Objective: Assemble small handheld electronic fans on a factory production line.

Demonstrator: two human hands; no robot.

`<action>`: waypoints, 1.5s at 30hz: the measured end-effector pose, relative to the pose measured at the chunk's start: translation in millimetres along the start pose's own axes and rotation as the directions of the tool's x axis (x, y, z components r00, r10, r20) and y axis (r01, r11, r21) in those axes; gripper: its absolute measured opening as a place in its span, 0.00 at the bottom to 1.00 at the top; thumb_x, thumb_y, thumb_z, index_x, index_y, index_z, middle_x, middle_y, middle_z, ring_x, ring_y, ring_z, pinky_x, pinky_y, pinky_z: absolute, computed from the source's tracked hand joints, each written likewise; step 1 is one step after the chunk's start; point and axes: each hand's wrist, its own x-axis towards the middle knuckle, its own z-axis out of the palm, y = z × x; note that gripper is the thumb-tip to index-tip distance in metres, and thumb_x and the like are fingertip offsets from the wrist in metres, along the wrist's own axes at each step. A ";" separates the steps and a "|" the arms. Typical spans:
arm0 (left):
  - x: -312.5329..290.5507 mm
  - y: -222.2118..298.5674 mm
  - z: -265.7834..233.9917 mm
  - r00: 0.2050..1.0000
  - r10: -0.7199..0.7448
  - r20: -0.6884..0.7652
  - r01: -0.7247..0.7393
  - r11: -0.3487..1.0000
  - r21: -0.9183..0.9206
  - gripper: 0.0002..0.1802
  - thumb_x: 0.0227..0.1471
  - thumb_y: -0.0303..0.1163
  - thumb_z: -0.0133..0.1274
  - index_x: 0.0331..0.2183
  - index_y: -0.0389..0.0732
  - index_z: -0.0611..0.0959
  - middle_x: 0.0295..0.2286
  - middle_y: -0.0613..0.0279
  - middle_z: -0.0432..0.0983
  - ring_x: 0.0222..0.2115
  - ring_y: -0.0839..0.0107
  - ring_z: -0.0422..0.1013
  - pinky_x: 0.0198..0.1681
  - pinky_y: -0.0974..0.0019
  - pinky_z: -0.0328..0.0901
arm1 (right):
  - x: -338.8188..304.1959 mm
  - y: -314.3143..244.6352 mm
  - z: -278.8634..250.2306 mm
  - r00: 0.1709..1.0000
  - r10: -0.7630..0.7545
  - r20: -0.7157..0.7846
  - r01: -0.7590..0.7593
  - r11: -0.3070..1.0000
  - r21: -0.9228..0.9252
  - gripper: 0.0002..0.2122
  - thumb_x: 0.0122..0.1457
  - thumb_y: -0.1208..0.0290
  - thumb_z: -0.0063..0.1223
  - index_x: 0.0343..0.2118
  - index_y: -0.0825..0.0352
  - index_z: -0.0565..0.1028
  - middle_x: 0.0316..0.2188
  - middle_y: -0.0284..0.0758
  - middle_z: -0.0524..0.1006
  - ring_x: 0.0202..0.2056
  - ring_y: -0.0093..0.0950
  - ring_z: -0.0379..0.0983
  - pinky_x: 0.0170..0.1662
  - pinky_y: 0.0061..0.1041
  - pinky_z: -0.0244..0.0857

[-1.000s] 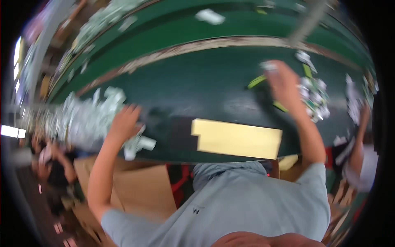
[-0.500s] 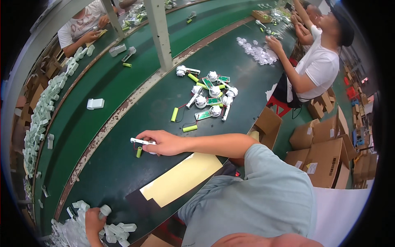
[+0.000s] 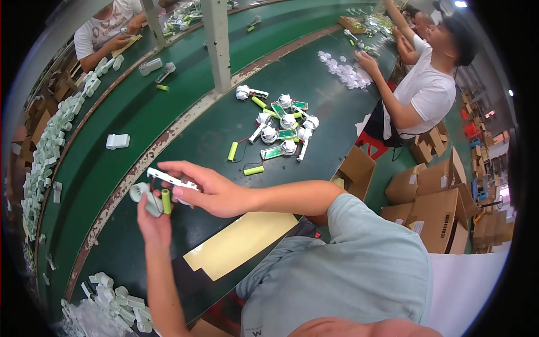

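My left hand (image 3: 155, 224) is closed around a pale, round-headed plastic housing (image 3: 137, 192). Just right of it, my right hand (image 3: 219, 192) grips a slim white plastic frame (image 3: 163, 176) between thumb and fingers. From the frame, a light-green battery cell (image 3: 166, 201) hangs on a thin wire in front of the housing. Both parts are held close together above the bench, and the hands partly cover them. Beyond my right forearm lies a cluster of white round-headed assemblies (image 3: 287, 122) with green circuit boards, wires and battery cells.
A yellow sheet (image 3: 241, 242) lies on the green bench (image 3: 196, 135) near me. Loose pale housings (image 3: 126, 303) are heaped at lower left beside a plastic bag. A metal post (image 3: 217, 45) stands at the bench edge by a green belt. A person (image 3: 429, 84) sits at right near cartons (image 3: 432, 216).
My left hand has come up from the heap at lower left with a housing, over to my right hand. The white frame has been raised and tilted, its battery cell dangling.
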 end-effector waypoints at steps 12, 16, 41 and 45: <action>4.0 -32.2 34.1 0.963 0.061 -0.262 -0.102 0.985 -0.142 0.32 0.62 0.64 0.36 0.47 0.46 0.73 0.32 0.66 0.74 0.31 0.72 0.71 0.34 0.67 0.68 | -17.9 48.9 10.5 0.990 -0.142 -0.007 0.115 0.829 -0.547 0.25 0.60 0.73 0.54 0.62 0.65 0.64 0.44 0.41 0.72 0.42 0.33 0.73 0.43 0.29 0.68; 26.5 -36.6 -7.7 0.983 0.173 -0.056 -0.181 0.949 -0.258 0.30 0.63 0.64 0.33 0.46 0.49 0.72 0.26 0.63 0.71 0.19 0.73 0.64 0.20 0.71 0.61 | -17.4 52.1 8.1 0.999 0.031 0.028 -0.014 0.872 -0.488 0.19 0.58 0.73 0.56 0.53 0.68 0.71 0.42 0.45 0.77 0.40 0.37 0.77 0.44 0.32 0.71; 18.2 -44.7 1.0 0.946 0.168 0.279 -0.150 0.985 -0.085 0.34 0.62 0.30 0.50 0.63 0.49 0.54 0.38 0.64 0.70 0.34 0.75 0.71 0.35 0.70 0.65 | -21.7 55.0 -1.2 1.000 0.024 0.004 -0.013 0.681 -0.733 0.17 0.60 0.74 0.55 0.53 0.68 0.74 0.32 0.38 0.75 0.26 0.27 0.71 0.28 0.24 0.64; 19.7 -47.7 -0.7 0.932 0.250 0.262 -0.227 0.967 -0.116 0.41 0.62 0.29 0.50 0.66 0.49 0.46 0.39 0.62 0.69 0.32 0.76 0.69 0.33 0.71 0.64 | -23.6 56.9 4.2 0.992 0.114 -0.057 -0.120 0.688 -0.716 0.15 0.61 0.75 0.54 0.51 0.69 0.73 0.32 0.38 0.75 0.26 0.25 0.71 0.26 0.23 0.63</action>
